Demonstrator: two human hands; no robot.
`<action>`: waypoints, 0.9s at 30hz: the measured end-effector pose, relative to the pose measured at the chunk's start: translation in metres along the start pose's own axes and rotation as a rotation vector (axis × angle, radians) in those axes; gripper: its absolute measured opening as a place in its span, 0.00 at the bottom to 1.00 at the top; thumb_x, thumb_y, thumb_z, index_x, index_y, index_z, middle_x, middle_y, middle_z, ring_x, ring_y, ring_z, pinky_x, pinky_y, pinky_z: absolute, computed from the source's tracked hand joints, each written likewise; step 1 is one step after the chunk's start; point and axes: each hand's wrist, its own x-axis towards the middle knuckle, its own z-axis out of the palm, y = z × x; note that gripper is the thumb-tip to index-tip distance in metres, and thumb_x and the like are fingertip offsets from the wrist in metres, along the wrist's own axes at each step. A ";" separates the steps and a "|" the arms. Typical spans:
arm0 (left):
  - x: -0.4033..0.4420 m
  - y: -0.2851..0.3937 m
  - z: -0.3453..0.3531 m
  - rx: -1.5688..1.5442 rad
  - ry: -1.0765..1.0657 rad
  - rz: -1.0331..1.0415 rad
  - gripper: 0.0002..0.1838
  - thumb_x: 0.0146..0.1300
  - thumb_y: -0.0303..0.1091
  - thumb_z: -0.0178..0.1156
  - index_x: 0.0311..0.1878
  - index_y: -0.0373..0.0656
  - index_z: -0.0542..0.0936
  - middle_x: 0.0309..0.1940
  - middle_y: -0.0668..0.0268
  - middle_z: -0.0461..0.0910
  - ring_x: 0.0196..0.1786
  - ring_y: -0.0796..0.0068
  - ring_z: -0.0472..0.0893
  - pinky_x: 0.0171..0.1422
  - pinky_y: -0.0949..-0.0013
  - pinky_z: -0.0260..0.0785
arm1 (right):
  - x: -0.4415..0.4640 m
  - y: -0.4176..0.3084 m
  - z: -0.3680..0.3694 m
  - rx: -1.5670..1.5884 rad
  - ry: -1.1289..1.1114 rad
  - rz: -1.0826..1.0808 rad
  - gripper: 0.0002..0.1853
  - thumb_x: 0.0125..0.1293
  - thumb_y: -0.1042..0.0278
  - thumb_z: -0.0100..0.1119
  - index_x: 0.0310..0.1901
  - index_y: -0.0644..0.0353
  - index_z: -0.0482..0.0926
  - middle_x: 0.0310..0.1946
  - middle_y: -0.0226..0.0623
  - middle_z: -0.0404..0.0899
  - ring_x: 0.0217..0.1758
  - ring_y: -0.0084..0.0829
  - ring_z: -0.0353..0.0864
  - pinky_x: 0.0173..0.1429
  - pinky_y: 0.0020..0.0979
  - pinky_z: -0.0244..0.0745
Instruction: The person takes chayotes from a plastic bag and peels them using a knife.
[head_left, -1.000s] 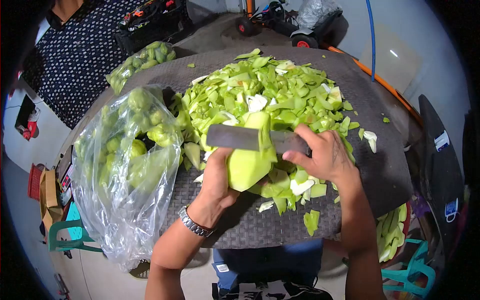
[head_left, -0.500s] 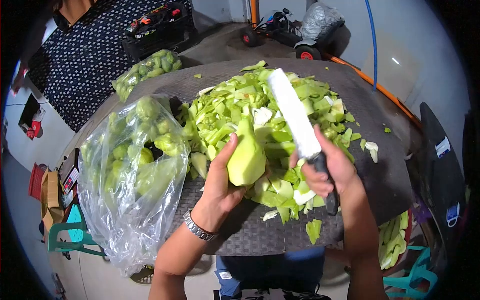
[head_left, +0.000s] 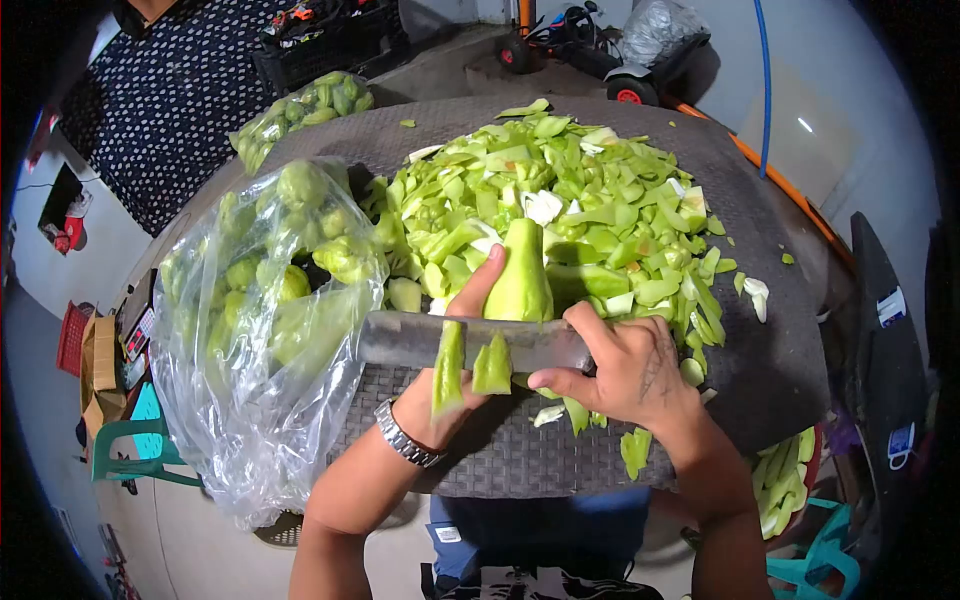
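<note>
A peeled pale-green chayote (head_left: 522,280) stands upright in my left hand (head_left: 428,402), its thumb along the chayote's side. My right hand (head_left: 640,372) is closed on a large knife (head_left: 405,338), whose wide blade lies level across the chayote's lower end. Two green strips of peel (head_left: 450,372) cling to the blade. The handle is hidden by my right hand. Behind the chayote spreads a big heap of green peelings (head_left: 600,230) on the dark woven tabletop (head_left: 775,375).
A clear plastic bag (head_left: 265,420) of whole chayotes lies at the left. Another filled bag (head_left: 310,110) sits at the far left edge. Below the table's right edge is a container of peeled pieces (head_left: 783,480). A person in a dotted garment (head_left: 170,110) is at the far left.
The knife has swung down from a raised, upright position to lie level against the chayote. Strips of peel now hang on its blade. The chayote has shifted slightly right and turned more upright.
</note>
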 end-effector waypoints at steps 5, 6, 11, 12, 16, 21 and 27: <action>0.005 0.008 0.002 -0.094 0.188 -0.145 0.34 0.76 0.57 0.60 0.74 0.43 0.71 0.57 0.58 0.84 0.57 0.66 0.86 0.66 0.57 0.79 | 0.003 0.014 -0.011 -0.061 0.050 0.018 0.32 0.65 0.29 0.66 0.43 0.57 0.79 0.16 0.41 0.80 0.22 0.46 0.87 0.30 0.44 0.82; 0.006 0.011 0.003 -0.135 0.248 -0.192 0.33 0.76 0.58 0.59 0.72 0.43 0.73 0.56 0.59 0.85 0.55 0.66 0.86 0.64 0.57 0.80 | 0.004 0.022 -0.013 -0.042 0.016 0.080 0.32 0.66 0.30 0.66 0.44 0.56 0.79 0.17 0.41 0.81 0.22 0.45 0.88 0.30 0.44 0.82; 0.007 0.009 0.023 -0.186 0.396 -0.254 0.31 0.77 0.61 0.55 0.68 0.46 0.77 0.52 0.62 0.86 0.51 0.65 0.88 0.56 0.58 0.83 | 0.004 0.035 -0.023 0.058 0.017 0.117 0.31 0.67 0.32 0.67 0.44 0.59 0.79 0.18 0.42 0.81 0.22 0.48 0.87 0.31 0.44 0.82; 0.008 0.011 0.020 -0.084 0.322 -0.272 0.30 0.79 0.61 0.52 0.68 0.46 0.77 0.52 0.62 0.86 0.50 0.66 0.88 0.56 0.59 0.83 | 0.005 0.030 -0.017 0.069 0.068 0.013 0.31 0.67 0.32 0.67 0.45 0.58 0.79 0.18 0.42 0.81 0.23 0.49 0.87 0.31 0.44 0.82; 0.010 0.015 0.029 -0.138 0.257 -0.357 0.31 0.80 0.63 0.50 0.69 0.47 0.76 0.55 0.60 0.85 0.52 0.65 0.88 0.59 0.58 0.82 | 0.001 0.018 -0.013 0.124 -0.004 -0.053 0.33 0.63 0.31 0.70 0.46 0.58 0.79 0.19 0.42 0.81 0.25 0.50 0.87 0.32 0.45 0.82; 0.010 0.014 0.030 -0.109 0.258 -0.359 0.32 0.79 0.64 0.50 0.70 0.47 0.75 0.55 0.59 0.85 0.52 0.64 0.88 0.61 0.58 0.82 | 0.002 0.020 -0.015 0.156 -0.011 -0.101 0.33 0.62 0.30 0.70 0.44 0.58 0.78 0.19 0.40 0.81 0.24 0.50 0.87 0.31 0.45 0.81; 0.013 0.005 0.018 -0.023 0.328 -0.311 0.31 0.79 0.62 0.53 0.65 0.42 0.78 0.49 0.61 0.85 0.45 0.70 0.87 0.51 0.65 0.82 | 0.001 0.030 -0.017 0.066 0.014 -0.071 0.34 0.63 0.27 0.68 0.42 0.57 0.78 0.18 0.40 0.80 0.22 0.49 0.86 0.32 0.45 0.81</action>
